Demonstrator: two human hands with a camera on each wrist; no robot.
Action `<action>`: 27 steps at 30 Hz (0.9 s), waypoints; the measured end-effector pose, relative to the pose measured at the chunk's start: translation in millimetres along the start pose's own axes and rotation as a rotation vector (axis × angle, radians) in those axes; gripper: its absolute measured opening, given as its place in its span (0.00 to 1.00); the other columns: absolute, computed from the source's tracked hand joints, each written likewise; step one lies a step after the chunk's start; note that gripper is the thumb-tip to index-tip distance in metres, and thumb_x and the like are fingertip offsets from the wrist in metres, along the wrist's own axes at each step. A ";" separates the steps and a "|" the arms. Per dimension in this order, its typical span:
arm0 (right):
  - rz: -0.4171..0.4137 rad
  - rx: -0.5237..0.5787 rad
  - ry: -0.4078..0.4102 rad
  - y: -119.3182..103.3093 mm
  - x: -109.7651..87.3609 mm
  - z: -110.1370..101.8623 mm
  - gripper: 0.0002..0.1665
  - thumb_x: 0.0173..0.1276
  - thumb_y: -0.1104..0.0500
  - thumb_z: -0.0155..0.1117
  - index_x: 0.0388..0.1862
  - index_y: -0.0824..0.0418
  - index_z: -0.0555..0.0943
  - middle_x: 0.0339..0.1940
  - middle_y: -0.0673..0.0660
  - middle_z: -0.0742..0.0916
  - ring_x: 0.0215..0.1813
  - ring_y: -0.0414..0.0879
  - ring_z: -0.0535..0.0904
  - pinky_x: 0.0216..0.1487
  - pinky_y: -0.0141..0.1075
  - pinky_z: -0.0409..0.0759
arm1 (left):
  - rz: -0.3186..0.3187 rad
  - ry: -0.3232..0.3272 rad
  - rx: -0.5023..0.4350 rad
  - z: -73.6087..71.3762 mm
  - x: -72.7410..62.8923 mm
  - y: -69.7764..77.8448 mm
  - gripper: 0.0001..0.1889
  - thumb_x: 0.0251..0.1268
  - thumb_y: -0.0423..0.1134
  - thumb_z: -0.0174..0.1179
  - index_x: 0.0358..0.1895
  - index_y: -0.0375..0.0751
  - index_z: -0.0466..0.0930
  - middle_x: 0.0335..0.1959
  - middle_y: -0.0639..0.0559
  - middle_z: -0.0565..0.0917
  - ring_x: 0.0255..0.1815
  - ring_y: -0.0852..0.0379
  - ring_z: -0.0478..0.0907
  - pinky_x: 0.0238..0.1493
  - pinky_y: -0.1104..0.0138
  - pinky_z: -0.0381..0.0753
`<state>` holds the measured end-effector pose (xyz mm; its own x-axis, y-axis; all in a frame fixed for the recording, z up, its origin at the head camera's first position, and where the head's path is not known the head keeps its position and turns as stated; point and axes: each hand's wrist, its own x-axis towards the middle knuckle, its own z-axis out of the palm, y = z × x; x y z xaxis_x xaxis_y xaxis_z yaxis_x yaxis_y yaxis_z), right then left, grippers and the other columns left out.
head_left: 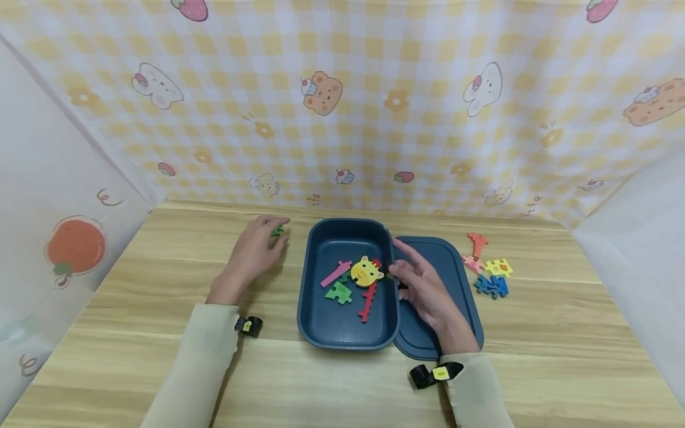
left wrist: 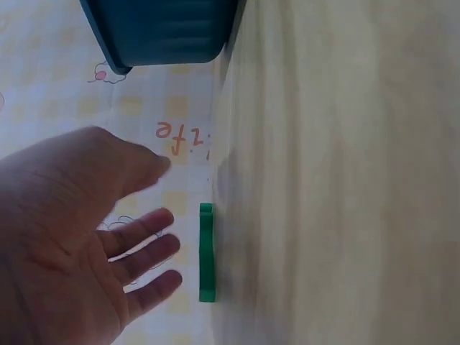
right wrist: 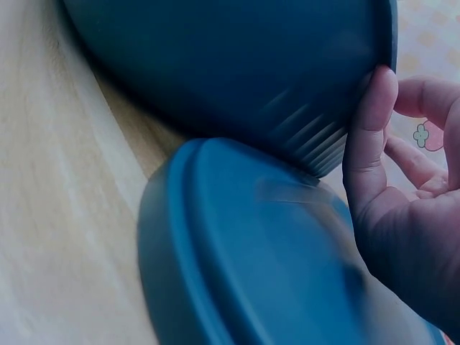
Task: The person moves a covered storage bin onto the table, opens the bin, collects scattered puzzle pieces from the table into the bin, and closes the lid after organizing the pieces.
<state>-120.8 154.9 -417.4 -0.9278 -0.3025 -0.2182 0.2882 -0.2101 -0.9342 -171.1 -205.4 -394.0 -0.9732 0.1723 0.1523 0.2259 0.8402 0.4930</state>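
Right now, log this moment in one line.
left hand: near green piece, not holding it | right hand: touching container rim | container: uncovered, colored pieces inside | lid: right of container

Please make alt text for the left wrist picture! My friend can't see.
An open left hand beside a green puzzle piece, seen edge-on, on a wood-grain table. A dark blue box shows at the top; yellow checked cloth hangs behind.

Head: green piece [head_left: 277, 230] partly behind left hand [head_left: 255, 249] | right wrist: lid [right wrist: 241, 223] blurred, cropped | left wrist: box [left wrist: 169, 32] cropped
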 end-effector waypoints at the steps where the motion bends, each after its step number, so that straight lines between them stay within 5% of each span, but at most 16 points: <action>1: 0.001 -0.001 0.001 0.1 -0.1 0.3 0.40 0.81 0.61 0.60 0.87 0.46 0.59 0.40 0.45 0.83 0.36 0.35 0.81 0.29 0.27 0.83 | -0.003 -0.001 0.010 0.6 1.2 -2.0 0.23 0.78 0.37 0.61 0.72 0.38 0.77 0.70 0.32 0.77 0.70 0.31 0.75 0.70 0.38 0.75; 12: 0.001 -0.005 -0.001 -0.8 -0.9 0.0 0.40 0.82 0.61 0.59 0.87 0.45 0.58 0.39 0.44 0.83 0.35 0.36 0.80 0.29 0.27 0.82 | -0.089 -0.107 0.045 1.1 10.0 -9.3 0.24 0.80 0.37 0.57 0.75 0.39 0.73 0.73 0.31 0.74 0.70 0.30 0.74 0.68 0.37 0.77; 27: -0.010 -0.004 -0.012 -0.6 1.4 -0.4 0.40 0.82 0.62 0.58 0.87 0.47 0.58 0.39 0.44 0.83 0.36 0.35 0.81 0.29 0.27 0.83 | -0.150 -0.086 0.073 -5.6 6.9 -10.7 0.21 0.76 0.28 0.57 0.70 0.32 0.78 0.60 0.30 0.81 0.57 0.34 0.81 0.55 0.44 0.84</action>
<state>-122.4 155.0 -417.3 -0.9279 -0.3111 -0.2055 0.2778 -0.2091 -0.9376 -180.1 -216.1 -393.4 -0.9965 0.0829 0.0063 0.0772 0.8943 0.4407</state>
